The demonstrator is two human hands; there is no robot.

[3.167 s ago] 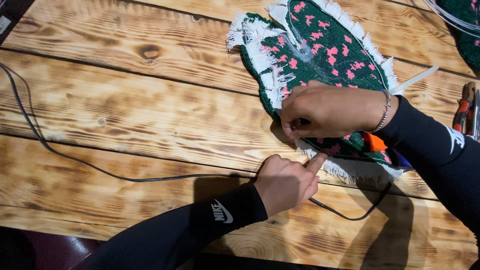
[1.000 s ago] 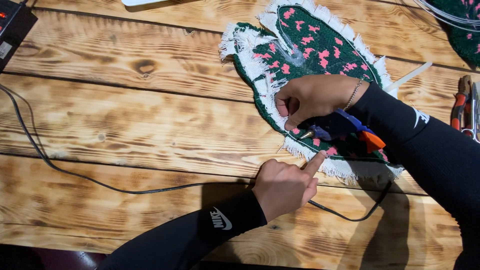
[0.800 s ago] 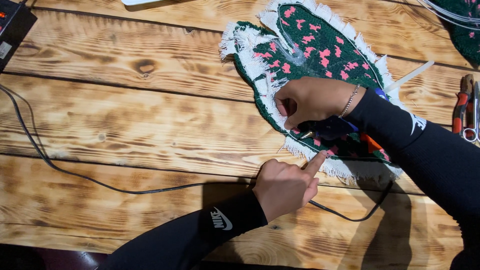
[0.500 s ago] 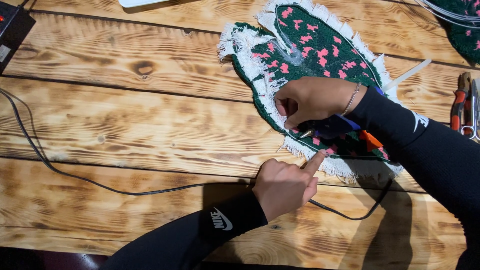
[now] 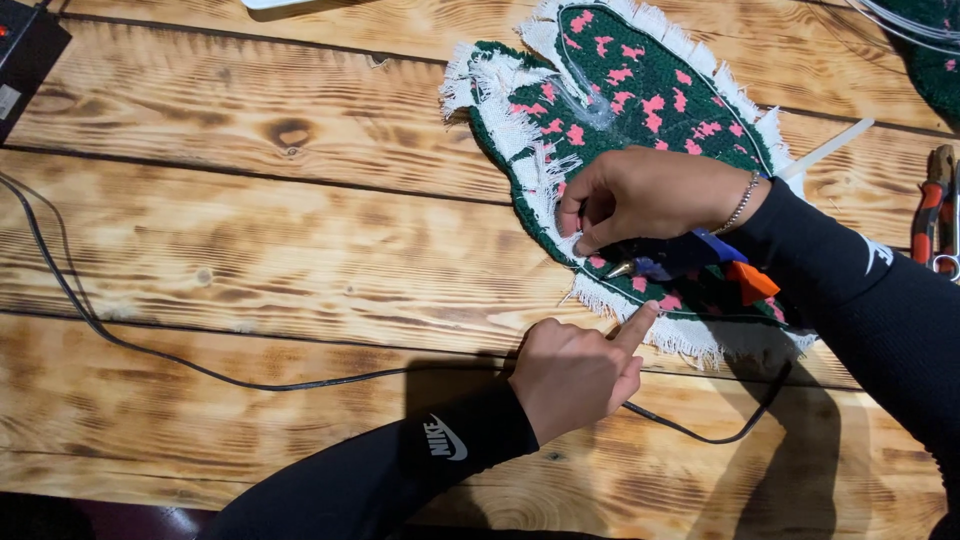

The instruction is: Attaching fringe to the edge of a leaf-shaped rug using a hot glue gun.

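Far left, a dark box [image 5: 28, 45] sits at the far corner of the table [image 5: 250, 260], and a black cable [image 5: 120, 345] runs from it toward you and then right, passing under your left hand [image 5: 575, 375]. That whole left half of the wooden table is bare board, so there is plenty of room on that side.

Your left hand rests near the near edge of the green patch with pink marks [image 5: 640, 90]. Its fingers [image 5: 637, 325] are curled in except the forefinger, which points out and presses the white fringe [image 5: 680, 340] flat at the patch's near rim. It holds nothing. Compared with half a second ago it has barely shifted.

Your right hand [image 5: 650, 195] lies on the patch, fingers closed around a glue gun [image 5: 700, 265] with an orange trigger. Its metal tip points left at the rim, just beside your left forefinger. A moment ago the hand sat slightly farther right; the tip has crept left along the border. A white glue stick [image 5: 825, 150] pokes out to the far right behind your wrist.

The patch reaches from mid-table to the far edge, with fringe all round. At the right edge, well apart, lie red-handled pliers [image 5: 935, 205], leaving little room there.
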